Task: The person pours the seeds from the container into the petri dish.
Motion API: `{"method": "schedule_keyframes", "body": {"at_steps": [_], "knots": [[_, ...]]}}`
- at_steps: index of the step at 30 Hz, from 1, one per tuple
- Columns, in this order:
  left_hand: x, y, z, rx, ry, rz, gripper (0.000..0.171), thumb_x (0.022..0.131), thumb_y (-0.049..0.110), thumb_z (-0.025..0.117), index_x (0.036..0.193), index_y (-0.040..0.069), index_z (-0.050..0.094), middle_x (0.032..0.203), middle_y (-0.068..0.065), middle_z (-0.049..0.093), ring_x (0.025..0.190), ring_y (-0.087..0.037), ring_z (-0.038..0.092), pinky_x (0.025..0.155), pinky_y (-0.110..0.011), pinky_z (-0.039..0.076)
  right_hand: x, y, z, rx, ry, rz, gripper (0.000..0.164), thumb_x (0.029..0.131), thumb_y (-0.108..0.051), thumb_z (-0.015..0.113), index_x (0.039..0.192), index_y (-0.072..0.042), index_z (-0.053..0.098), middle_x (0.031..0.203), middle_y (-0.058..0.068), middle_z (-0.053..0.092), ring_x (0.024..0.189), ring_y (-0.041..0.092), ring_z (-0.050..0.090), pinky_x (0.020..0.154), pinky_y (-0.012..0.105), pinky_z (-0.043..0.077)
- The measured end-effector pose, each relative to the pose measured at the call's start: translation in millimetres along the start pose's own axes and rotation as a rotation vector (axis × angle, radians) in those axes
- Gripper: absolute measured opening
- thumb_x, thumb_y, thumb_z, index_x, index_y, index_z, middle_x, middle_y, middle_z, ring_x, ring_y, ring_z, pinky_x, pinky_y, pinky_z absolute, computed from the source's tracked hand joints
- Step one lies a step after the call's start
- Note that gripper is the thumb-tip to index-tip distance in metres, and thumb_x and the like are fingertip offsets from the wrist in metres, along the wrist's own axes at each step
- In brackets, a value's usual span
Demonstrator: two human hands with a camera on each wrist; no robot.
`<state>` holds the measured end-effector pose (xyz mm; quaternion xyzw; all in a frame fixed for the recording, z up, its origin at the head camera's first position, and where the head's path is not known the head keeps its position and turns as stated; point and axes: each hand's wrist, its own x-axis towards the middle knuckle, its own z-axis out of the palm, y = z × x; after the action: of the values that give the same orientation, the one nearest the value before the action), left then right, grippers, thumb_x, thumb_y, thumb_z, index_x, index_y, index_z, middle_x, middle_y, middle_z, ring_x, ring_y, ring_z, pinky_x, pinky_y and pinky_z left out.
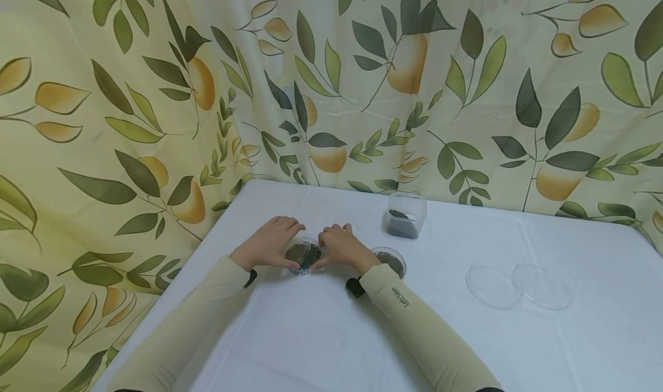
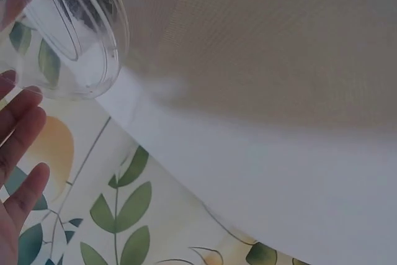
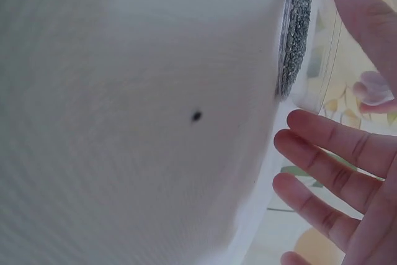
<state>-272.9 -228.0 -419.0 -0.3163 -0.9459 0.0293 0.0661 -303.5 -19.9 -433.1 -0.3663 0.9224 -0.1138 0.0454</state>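
Note:
In the head view, a clear petri dish [image 1: 304,255] with dark granules lies between my two hands on the white table. My left hand [image 1: 271,243] spans its left side, thumb in front and fingers behind; in the left wrist view its other fingers [image 2: 22,128] spread apart beside the clear rim [image 2: 121,35]. My right hand [image 1: 344,247] grips the right side; in the right wrist view its thumb and index finger bracket a clear wall [image 3: 325,54] above grey granules [image 3: 299,29]. A transparent edge crosses over the granules. Whether it belongs to a separate lid, I cannot tell.
A second petri dish [image 1: 392,259] of dark granules sits partly hidden behind my right wrist. Farther back stands a clear plastic box [image 1: 406,216] with dark granules. Two clear round pieces [image 1: 494,286] lie at the right. A patterned curtain [image 1: 362,121] hangs behind the table.

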Motion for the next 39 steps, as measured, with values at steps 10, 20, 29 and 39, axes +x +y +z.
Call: {"method": "schedule_keyframes", "body": {"at_steps": [10, 20, 29, 39], "knots": [[8.0, 2.7, 5.1, -0.032, -0.064, 0.001, 0.083, 0.069, 0.063, 0.070, 0.128, 0.009, 0.050, 0.120, -0.007, 0.055, 0.114, -0.024, 0.050, 0.105, -0.041, 0.037, 1, 1, 0, 0.007, -0.049, 0.020, 0.042, 0.075, -0.038, 0.077, 0.107, -0.013, 0.068, 0.111, 0.004, 0.062, 0.109, 0.027, 0.052, 0.098, 0.055, 0.030], [11.3, 6.3, 12.5, -0.033, -0.086, -0.023, 0.086, 0.069, 0.067, 0.066, 0.129, 0.008, 0.050, 0.118, -0.007, 0.054, 0.110, -0.022, 0.050, 0.102, -0.041, 0.039, 1, 1, 1, 0.000, -0.022, 0.027, 0.034, 0.074, -0.038, 0.078, 0.097, -0.014, 0.070, 0.098, 0.002, 0.062, 0.098, 0.024, 0.052, 0.091, 0.051, 0.032], [12.9, 9.4, 13.0, -0.035, -0.072, -0.022, 0.084, 0.070, 0.066, 0.066, 0.127, 0.006, 0.051, 0.115, -0.007, 0.054, 0.107, -0.022, 0.050, 0.099, -0.041, 0.040, 0, 0, 0, 0.005, -0.002, 0.035, 0.036, 0.072, -0.037, 0.080, 0.096, -0.013, 0.072, 0.097, 0.002, 0.063, 0.095, 0.024, 0.053, 0.086, 0.048, 0.033], [15.4, 10.2, 11.1, -0.018, -0.091, -0.040, 0.081, 0.068, 0.067, 0.069, 0.124, 0.010, 0.055, 0.111, -0.004, 0.053, 0.103, -0.020, 0.049, 0.098, -0.039, 0.040, 2, 0, 2, 0.003, -0.019, 0.047, 0.034, 0.072, -0.038, 0.080, 0.094, -0.014, 0.071, 0.093, 0.001, 0.062, 0.093, 0.022, 0.052, 0.087, 0.049, 0.033]]}}
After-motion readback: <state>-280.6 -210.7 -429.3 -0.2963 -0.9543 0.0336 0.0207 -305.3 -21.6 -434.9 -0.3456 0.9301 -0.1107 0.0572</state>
